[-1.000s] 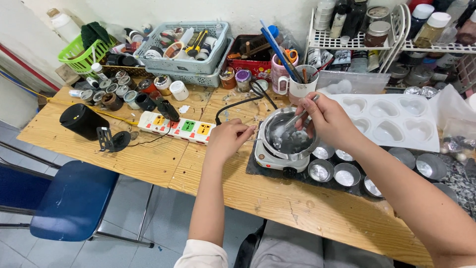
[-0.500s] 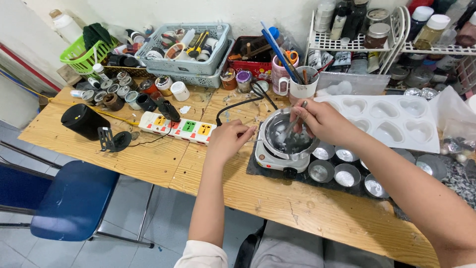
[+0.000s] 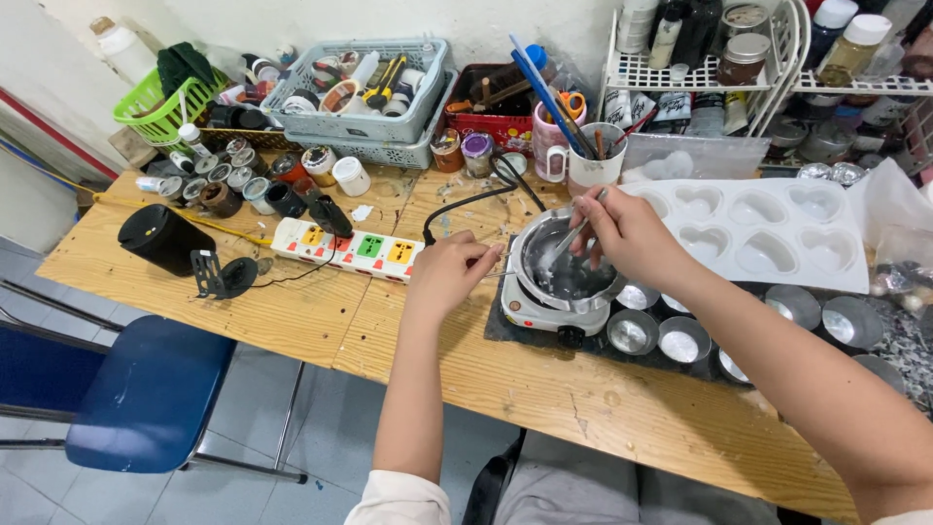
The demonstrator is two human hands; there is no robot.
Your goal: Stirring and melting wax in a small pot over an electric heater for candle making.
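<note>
1. Nearest to us, along the front of the wooden table [image 3: 544, 389], our two forearms reach in toward the small metal pot [image 3: 567, 267].
2. Our left hand [image 3: 449, 272] is closed, fingers together, on the pot's thin handle, which sticks out to the left, steadying it.
3. The pot sits on a small white hotplate [image 3: 539, 313] on a dark mat. Inside it we see whitish wax, part liquid and part lumps, so we judge the melting is under way but not finished.
4. Our right hand [image 3: 627, 233] pinches a metal spoon [image 3: 571, 236], fingers clamped on its stem, with the tip down in the wax.
5. Just right of the hotplate, the round tin cups [image 3: 680, 342] look shiny and unfilled; pouring seems left to do.
6. Farther back, the white heart-shaped mould tray [image 3: 768, 238] also looks empty.
7. Farthest, baskets, jars and a wire rack line the wall.
</note>
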